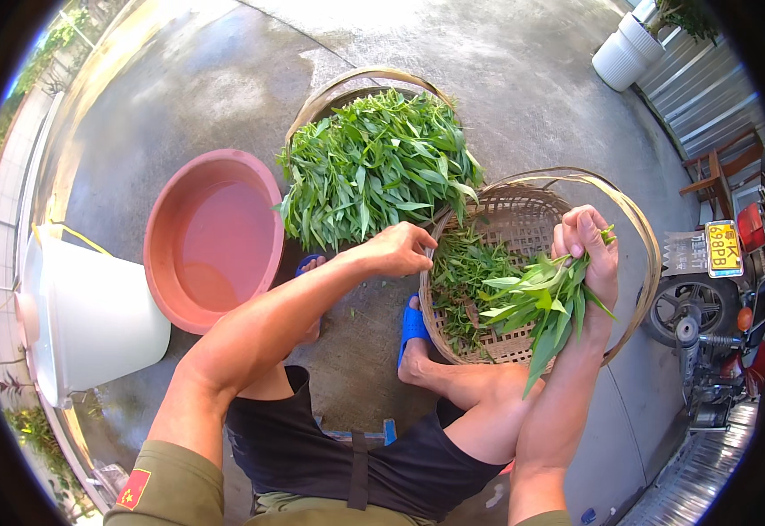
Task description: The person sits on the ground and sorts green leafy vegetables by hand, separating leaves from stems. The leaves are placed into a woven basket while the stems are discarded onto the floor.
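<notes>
My right hand (591, 250) is closed around a bunch of water spinach (544, 302), its long green leaves drooping over the right side of a woven basket (527, 215). Stem ends poke out above that fist. My left hand (400, 250) hangs by the basket's left rim with the fingers curled together; whatever they may pinch is too small to tell. Loose leaves and stem bits (466, 272) lie inside this basket. Just beyond, a second basket with a hoop handle (373, 72) carries a big heap of the same greens (373, 167).
Left of the heap stands a reddish-brown tub (165, 210) with shallow water. A white bucket (106, 307) is at the far left. My feet wear blue slippers (413, 329). A motorcycle (707, 298), a wooden chair (720, 175) and a white planter (629, 53) stand along the right.
</notes>
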The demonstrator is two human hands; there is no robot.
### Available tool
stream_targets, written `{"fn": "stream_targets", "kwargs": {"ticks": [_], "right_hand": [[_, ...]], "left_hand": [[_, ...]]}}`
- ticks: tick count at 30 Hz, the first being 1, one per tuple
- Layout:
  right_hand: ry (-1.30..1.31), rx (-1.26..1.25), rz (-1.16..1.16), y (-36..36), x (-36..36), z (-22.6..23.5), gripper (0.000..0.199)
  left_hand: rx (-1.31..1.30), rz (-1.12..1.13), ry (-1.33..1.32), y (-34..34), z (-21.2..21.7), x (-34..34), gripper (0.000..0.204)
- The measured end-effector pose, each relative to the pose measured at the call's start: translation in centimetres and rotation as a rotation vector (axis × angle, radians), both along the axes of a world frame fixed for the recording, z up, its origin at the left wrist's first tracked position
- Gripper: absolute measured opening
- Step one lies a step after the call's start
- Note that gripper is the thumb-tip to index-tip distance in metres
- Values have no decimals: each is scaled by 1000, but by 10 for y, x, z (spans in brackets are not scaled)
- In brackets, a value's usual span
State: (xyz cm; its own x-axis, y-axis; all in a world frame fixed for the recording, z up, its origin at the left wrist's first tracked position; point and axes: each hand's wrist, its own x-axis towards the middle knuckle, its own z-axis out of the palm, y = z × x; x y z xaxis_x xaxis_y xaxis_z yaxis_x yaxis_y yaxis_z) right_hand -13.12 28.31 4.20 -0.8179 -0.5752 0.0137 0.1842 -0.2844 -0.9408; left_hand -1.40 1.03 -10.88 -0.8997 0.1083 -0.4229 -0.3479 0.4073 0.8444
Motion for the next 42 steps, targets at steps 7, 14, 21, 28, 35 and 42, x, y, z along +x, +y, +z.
{"fn": "stream_targets", "kwargs": {"ticks": [7, 14, 21, 28, 35, 42], "right_hand": [[41, 122, -35, -1, 5, 10, 25], [162, 563, -25, -17, 23, 31, 11], [361, 767, 107, -38, 21, 24, 16], [525, 820, 71, -45, 14, 10, 19], [521, 808, 63, -53, 25, 16, 18], [593, 793, 62, -53, 25, 13, 21]], "left_hand": [[-372, 533, -205, -148, -60, -35, 38], [-645, 674, 329, -196, -67, -127, 29], [-1053, 350, 707, -214, -88, -205, 28], [-1245, 191, 402, -219, -91, -227, 19], [-755, 425, 750, -209, -63, -226, 17], [-387, 548, 797, -192, -66, -217, 18]]}}
